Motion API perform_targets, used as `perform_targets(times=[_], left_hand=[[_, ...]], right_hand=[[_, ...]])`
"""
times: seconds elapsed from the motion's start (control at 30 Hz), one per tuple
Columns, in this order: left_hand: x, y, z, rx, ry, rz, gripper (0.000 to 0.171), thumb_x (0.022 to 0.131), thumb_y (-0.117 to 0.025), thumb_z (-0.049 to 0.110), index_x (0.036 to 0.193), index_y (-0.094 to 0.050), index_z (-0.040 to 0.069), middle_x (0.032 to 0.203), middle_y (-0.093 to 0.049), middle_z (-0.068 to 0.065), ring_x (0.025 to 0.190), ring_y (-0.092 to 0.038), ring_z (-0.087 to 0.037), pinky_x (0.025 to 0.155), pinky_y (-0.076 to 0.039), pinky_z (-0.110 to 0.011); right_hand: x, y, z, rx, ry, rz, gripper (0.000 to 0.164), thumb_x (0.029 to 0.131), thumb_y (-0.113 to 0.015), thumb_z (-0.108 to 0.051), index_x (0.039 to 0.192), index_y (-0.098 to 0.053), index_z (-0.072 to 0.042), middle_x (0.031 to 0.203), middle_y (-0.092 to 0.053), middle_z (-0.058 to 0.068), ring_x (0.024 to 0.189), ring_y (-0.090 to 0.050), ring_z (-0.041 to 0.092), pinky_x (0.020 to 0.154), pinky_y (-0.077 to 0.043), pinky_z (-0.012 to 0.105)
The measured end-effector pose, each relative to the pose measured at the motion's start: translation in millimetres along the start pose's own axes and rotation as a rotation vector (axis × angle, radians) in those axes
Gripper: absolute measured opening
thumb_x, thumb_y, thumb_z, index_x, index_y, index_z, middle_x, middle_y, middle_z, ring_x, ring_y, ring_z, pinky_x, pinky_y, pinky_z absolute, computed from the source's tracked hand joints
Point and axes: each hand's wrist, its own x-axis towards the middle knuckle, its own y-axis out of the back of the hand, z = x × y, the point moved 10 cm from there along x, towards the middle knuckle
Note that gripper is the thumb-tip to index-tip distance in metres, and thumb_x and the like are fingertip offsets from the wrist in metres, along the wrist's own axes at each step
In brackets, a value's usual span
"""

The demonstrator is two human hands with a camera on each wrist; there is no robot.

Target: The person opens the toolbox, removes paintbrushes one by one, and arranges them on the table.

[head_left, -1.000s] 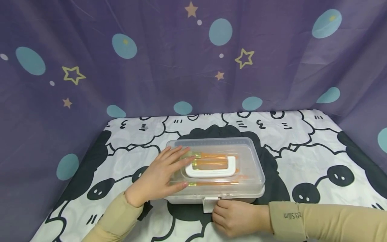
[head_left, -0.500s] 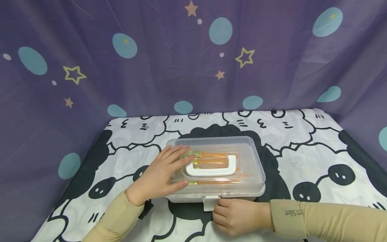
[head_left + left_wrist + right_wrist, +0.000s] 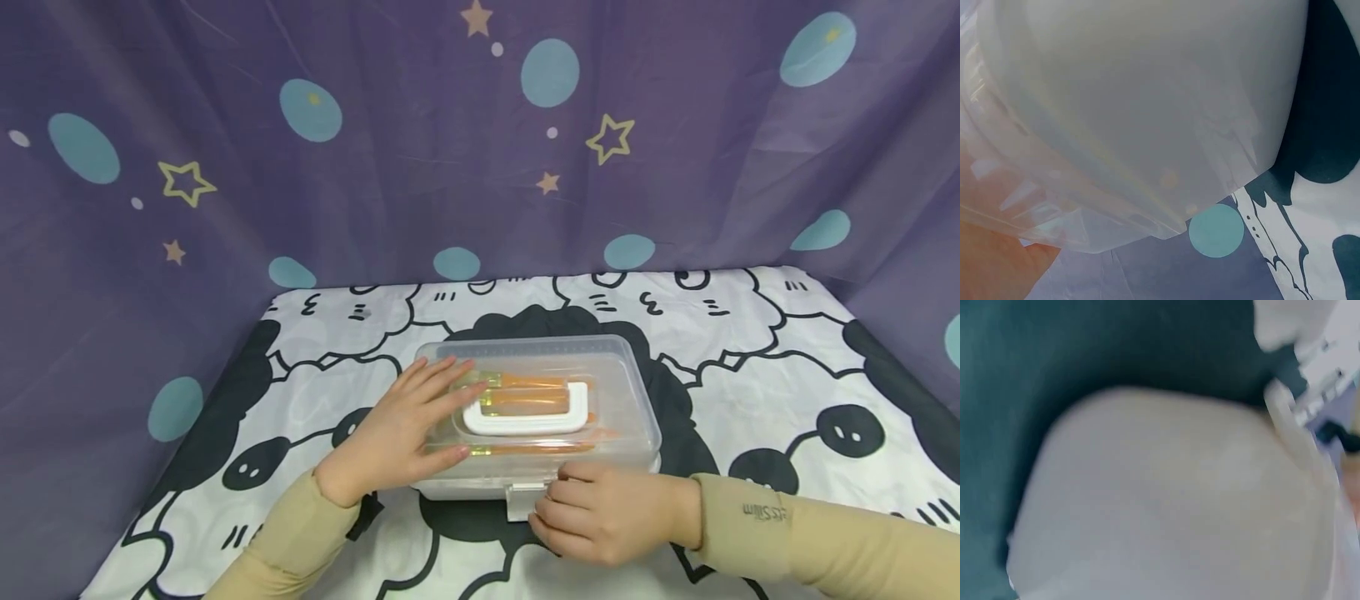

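A clear plastic case (image 3: 633, 400) with a white handle (image 3: 525, 427) on its lid stands on the cloth. Several orange-handled paintbrushes (image 3: 532, 450) show through the lid. My left hand (image 3: 393, 433) lies over the lid's left part, fingers extended and spread. At the front, my right hand (image 3: 611, 512) has its fingers curled at the latch (image 3: 521, 502) and hides its right side. The fingertips are out of sight. In the left wrist view the case wall (image 3: 1166, 112) fills most of the picture; in the right wrist view the case's end (image 3: 1172, 506) is blurred.
A white cloth (image 3: 322, 408) with black cartoon sheep covers the table. Behind it and at both sides hangs a purple curtain (image 3: 420, 200) with stars and blue ovals. A small black object (image 3: 366, 517) sits by the left wrist.
My right hand has risen and shifted slightly right, its knuckles now overlapping the lid's front edge. My left hand and the case stay where they were; the head view has tilted slightly.
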Motion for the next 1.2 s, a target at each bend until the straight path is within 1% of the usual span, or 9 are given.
perform_targets(times=[0.17,0.33,0.43,0.6,0.7,0.77,0.93,1.07,1.2], left_hand=[[0.4,0.2,0.1,0.01,0.001,0.001,0.065,0.084,-0.065,0.042,0.141,-0.048,0.016,0.148,-0.039,-0.011,0.138,-0.034,-0.034,0.116,-0.022,-0.056],[0.8,1.0,0.6,0.012,-0.006,0.007,0.065,0.083,-0.066,0.042,0.14,-0.048,0.015,0.148,-0.04,-0.012,0.137,-0.034,-0.034,0.116,-0.022,-0.057],[0.7,0.8,0.4,0.007,-0.006,0.004,0.065,0.084,-0.066,0.041,0.14,-0.048,0.016,0.148,-0.039,-0.012,0.138,-0.033,-0.034,0.116,-0.022,-0.057],[0.4,0.5,0.6,0.001,-0.007,0.003,0.065,0.085,-0.065,0.042,0.141,-0.047,0.016,0.148,-0.039,-0.012,0.138,-0.032,-0.034,0.116,-0.022,-0.057],[0.2,0.5,1.0,-0.003,-0.008,0.002,0.064,0.086,-0.064,0.042,0.141,-0.047,0.017,0.148,-0.039,-0.012,0.138,-0.032,-0.034,0.116,-0.022,-0.058],[0.3,0.2,1.3,-0.004,-0.009,0.0,0.064,0.086,-0.064,0.042,0.142,-0.046,0.017,0.149,-0.039,-0.012,0.138,-0.032,-0.034,0.116,-0.022,-0.058],[0.4,-1.4,1.6,0.0,-0.006,-0.016,0.064,0.086,-0.064,0.042,0.143,-0.045,0.017,0.15,-0.037,-0.012,0.139,-0.03,-0.034,0.116,-0.021,-0.058],[-0.2,-3.3,0.7,0.0,-0.002,-0.056,0.065,0.088,-0.062,0.044,0.145,-0.041,0.019,0.152,-0.033,-0.011,0.141,-0.027,-0.034,0.118,-0.019,-0.056],[-2.6,-3.3,-0.7,-0.026,-0.008,-0.094,0.067,0.089,-0.062,0.044,0.146,-0.039,0.02,0.154,-0.03,-0.01,0.142,-0.024,-0.032,0.119,-0.015,-0.055]], right_hand=[[-2,22,31,-0.066,-0.113,0.096,0.024,0.097,-0.042,-0.012,0.094,-0.066,-0.009,0.086,-0.064,0.0,0.073,-0.057,0.013,0.064,-0.051,0.024],[-11,36,52,-0.114,-0.198,0.186,0.021,0.091,-0.047,-0.011,0.087,-0.068,-0.007,0.078,-0.066,0.001,0.065,-0.058,0.013,0.057,-0.053,0.024],[-18,41,64,-0.096,-0.266,0.223,0.021,0.088,-0.047,-0.011,0.085,-0.067,-0.006,0.076,-0.066,0.002,0.063,-0.058,0.014,0.053,-0.051,0.024],[-36,45,88,-0.01,-0.425,0.263,0.023,0.092,-0.047,-0.014,0.086,-0.066,-0.004,0.078,-0.064,0.006,0.062,-0.057,0.017,0.05,-0.048,0.028],[-50,45,100,0.05,-0.517,0.261,0.025,0.093,-0.048,-0.019,0.088,-0.068,-0.004,0.082,-0.063,0.006,0.063,-0.056,0.018,0.05,-0.048,0.03],[-58,43,104,0.078,-0.556,0.245,0.029,0.094,-0.048,-0.024,0.09,-0.069,-0.005,0.085,-0.063,0.007,0.064,-0.056,0.019,0.051,-0.048,0.032],[-73,36,107,0.155,-0.605,0.166,0.041,0.094,-0.049,-0.039,0.101,-0.069,-0.005,0.095,-0.063,0.011,0.075,-0.057,0.021,0.062,-0.048,0.034],[-83,28,106,0.227,-0.641,0.085,0.051,0.094,-0.047,-0.051,0.11,-0.067,-0.007,0.107,-0.061,0.013,0.089,-0.056,0.023,0.076,-0.045,0.034],[-92,20,102,0.261,-0.664,0.015,0.061,0.091,-0.047,-0.061,0.117,-0.064,-0.009,0.118,-0.057,0.015,0.101,-0.054,0.024,0.083,-0.041,0.034]])
